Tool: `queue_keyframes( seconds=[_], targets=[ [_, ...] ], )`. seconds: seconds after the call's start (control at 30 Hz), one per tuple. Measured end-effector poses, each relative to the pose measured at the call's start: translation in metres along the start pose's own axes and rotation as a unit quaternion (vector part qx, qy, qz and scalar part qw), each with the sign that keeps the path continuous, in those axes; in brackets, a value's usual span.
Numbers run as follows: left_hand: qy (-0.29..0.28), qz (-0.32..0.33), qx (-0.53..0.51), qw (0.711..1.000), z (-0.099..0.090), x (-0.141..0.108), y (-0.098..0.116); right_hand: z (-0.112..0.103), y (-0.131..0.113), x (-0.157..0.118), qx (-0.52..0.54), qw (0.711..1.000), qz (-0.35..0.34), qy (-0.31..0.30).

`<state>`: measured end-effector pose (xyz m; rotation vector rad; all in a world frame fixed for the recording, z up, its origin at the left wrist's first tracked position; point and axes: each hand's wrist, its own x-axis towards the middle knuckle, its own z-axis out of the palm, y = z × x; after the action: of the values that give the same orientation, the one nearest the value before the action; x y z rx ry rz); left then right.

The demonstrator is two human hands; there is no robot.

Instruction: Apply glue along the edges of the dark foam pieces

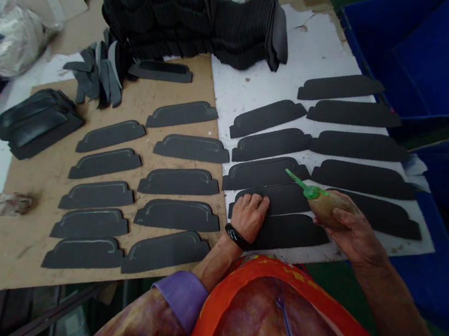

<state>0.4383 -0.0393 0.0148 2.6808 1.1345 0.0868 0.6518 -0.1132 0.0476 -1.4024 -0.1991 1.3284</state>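
My right hand (354, 228) is wrapped round a brownish squeeze bottle (329, 208) with a green nozzle, tilted up and left. The nozzle tip hangs over a black flat piece (264, 172) with stepped ends. My left hand (251, 217), a dark band on its wrist, lies curled on the left end of another black flat piece (289, 199). Its fingertips are hidden. Nearest me lies one more black flat piece (286, 231). Pale curved lines run along the upper edge of many pieces on the left, such as this black piece (95, 195).
Rows of black pieces cover the brown board (55, 173) and white board (255, 84). Behind them stand dense black stacks (164, 21), loose dark strips (98, 74) and a smaller pile (38, 121). Blue bins (411, 49) are at right, a crumpled brown wad (12, 203) at left.
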Motion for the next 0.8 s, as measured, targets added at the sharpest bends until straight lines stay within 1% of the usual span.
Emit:
queue_keyframes(
  seconds=[0.1,0.2,0.23,0.3,0.37,0.4,0.47,0.57,0.8],
  targets=[
    [-0.006,-0.002,-0.006,1.0,-0.002,-0.013,0.004,0.003,0.002,-0.001,-0.044,0.999,-0.002,-0.015],
    [0.002,0.022,-0.033,0.999,-0.002,-0.037,0.004,0.009,0.004,-0.001,-0.148,0.988,-0.026,-0.029],
    [0.009,0.025,-0.04,0.999,-0.002,-0.046,0.004,0.012,0.005,-0.001,-0.201,0.978,-0.044,-0.03],
    [0.025,0.019,-0.044,0.999,0.001,-0.062,0.003,0.018,0.006,-0.001,-0.305,0.948,-0.085,-0.033],
    [0.04,0.001,-0.037,0.999,0.006,-0.073,0.003,0.023,0.007,-0.002,-0.372,0.921,-0.108,-0.044],
    [0.046,-0.007,-0.033,0.998,0.008,-0.077,0.003,0.025,0.008,-0.002,-0.39,0.913,-0.111,-0.053],
    [0.056,-0.018,-0.026,0.998,0.013,-0.08,0.004,0.028,0.01,-0.002,-0.411,0.902,-0.118,-0.065],
    [0.051,-0.012,-0.025,0.998,0.017,-0.08,0.004,0.028,0.013,-0.003,-0.437,0.887,-0.131,-0.074],
    [0.038,-0.007,-0.018,0.999,0.019,-0.081,0.005,0.036,0.018,-0.005,-0.482,0.855,-0.163,-0.102]
  ],
)
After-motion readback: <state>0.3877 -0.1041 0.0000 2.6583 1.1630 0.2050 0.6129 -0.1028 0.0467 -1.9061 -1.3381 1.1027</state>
